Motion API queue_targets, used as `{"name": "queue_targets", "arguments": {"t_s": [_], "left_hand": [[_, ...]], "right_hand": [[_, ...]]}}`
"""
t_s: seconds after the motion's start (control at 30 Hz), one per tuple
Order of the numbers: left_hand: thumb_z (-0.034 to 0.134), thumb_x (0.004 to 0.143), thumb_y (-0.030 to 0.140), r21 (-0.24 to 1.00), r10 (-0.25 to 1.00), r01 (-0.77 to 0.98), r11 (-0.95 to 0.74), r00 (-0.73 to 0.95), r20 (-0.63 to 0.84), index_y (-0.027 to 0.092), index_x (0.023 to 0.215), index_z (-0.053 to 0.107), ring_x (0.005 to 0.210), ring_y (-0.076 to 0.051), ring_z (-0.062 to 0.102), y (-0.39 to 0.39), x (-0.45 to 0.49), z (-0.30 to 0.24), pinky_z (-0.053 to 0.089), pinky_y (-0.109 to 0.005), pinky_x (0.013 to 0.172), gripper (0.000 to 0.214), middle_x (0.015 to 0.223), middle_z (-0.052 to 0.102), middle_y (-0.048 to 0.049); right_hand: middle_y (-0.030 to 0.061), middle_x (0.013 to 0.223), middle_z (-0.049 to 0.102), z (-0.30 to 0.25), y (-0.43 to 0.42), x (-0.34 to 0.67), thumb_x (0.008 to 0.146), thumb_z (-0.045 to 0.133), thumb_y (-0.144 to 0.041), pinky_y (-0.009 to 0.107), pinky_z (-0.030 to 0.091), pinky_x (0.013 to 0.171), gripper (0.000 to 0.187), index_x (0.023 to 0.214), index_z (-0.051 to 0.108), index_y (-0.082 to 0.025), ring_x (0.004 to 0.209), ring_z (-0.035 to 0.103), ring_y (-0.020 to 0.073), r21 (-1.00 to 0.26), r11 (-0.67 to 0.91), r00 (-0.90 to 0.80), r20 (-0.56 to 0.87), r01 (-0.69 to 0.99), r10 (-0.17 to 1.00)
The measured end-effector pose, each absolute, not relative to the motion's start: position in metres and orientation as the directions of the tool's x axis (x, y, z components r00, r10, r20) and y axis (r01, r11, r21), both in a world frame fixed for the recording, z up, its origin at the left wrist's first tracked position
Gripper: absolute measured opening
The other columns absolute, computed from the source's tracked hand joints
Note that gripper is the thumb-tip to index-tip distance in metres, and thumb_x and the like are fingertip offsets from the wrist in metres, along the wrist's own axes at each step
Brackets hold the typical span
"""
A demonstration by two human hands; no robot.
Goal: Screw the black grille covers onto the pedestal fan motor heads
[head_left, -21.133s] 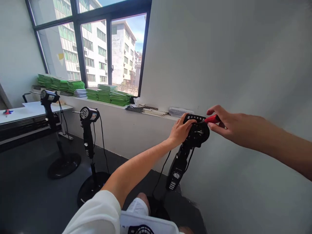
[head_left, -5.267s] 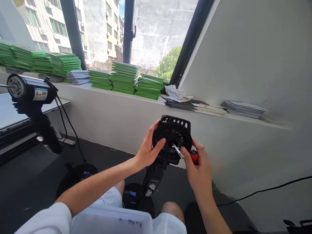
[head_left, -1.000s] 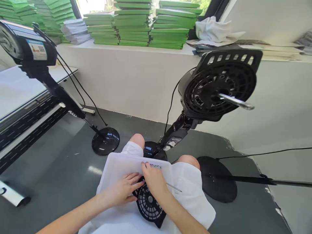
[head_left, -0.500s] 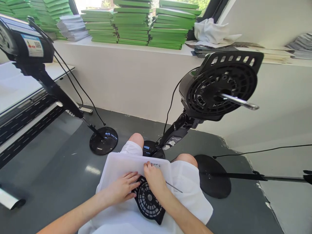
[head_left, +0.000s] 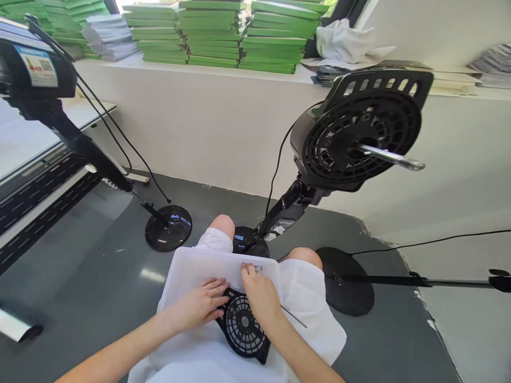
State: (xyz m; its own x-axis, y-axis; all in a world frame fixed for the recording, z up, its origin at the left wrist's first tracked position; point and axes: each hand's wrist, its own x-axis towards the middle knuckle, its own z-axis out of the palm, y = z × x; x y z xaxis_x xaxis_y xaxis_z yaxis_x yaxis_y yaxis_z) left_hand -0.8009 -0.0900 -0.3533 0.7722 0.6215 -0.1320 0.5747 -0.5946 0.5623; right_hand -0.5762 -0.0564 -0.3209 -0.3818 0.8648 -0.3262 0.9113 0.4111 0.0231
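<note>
Black grille lies in the white tray on the lap, near us. Left hand rests flat on it, gripping nothing. Right hand curls at the tray's far wall. A screwdriver pokes out by its wrist; held or loose, I can't tell. One off-centre press could tip that tray, and the screwdriver might slide to the floor.

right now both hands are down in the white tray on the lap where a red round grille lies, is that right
No: the grille is black, not red. The head view shows it lying in the white tray on the lap, with the left hand and the right hand both down there.
</note>
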Motion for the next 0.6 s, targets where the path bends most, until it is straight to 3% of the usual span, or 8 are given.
{"name": "queue_targets", "arguments": {"t_s": [0.13,0.27,0.47,0.6], "left_hand": [[0.064,0.099,0.034,0.569,0.624,0.577,-0.586,0.769,-0.137,0.020,0.137,0.065,0.148,-0.029,0.049,-0.091,-0.800,-0.355,0.041,-0.048,0.125,0.040,0.156,0.054,-0.0131],[0.064,0.099,0.036,0.582,0.638,0.578,-0.572,0.759,-0.126,0.021,0.138,0.065,0.147,-0.029,0.050,-0.093,-0.800,-0.360,0.040,-0.049,0.125,0.042,0.156,0.055,-0.0129],[0.065,0.098,0.037,0.602,0.638,0.581,-0.548,0.755,-0.148,0.020,0.139,0.064,0.149,-0.030,0.047,-0.094,-0.801,-0.359,0.039,-0.051,0.126,0.044,0.157,0.052,-0.0138],[0.062,0.100,0.033,0.619,0.665,0.587,-0.522,0.735,-0.136,0.021,0.142,0.061,0.146,-0.031,0.051,-0.092,-0.802,-0.346,0.044,-0.053,0.121,0.043,0.156,0.054,-0.0147]], "right_hand": [[0.0139,0.119,0.071,-0.329,-0.040,-0.583,0.096,0.055,-0.003,0.034,0.064,0.072,0.033,0.128,0.063,-0.010,0.087,0.075,0.0199,0.013,0.403,-0.370,-0.371,0.915,0.852],[0.0075,0.113,0.073,-0.331,-0.035,-0.585,0.099,0.060,-0.010,0.032,0.063,0.075,0.027,0.126,0.064,-0.012,0.087,0.073,0.0155,-0.011,0.431,-0.400,-0.391,0.902,0.829],[0.0078,0.111,0.074,-0.325,-0.035,-0.581,0.094,0.060,-0.003,0.032,0.060,0.075,0.028,0.119,0.065,-0.012,0.085,0.073,0.0174,-0.084,0.467,-0.463,-0.366,0.880,0.807],[0.0081,0.101,0.074,-0.321,-0.041,-0.577,0.088,0.057,0.003,0.028,0.052,0.065,0.027,0.106,0.065,-0.016,0.082,0.074,0.0198,-0.151,0.453,-0.478,-0.301,0.878,0.825]]}}
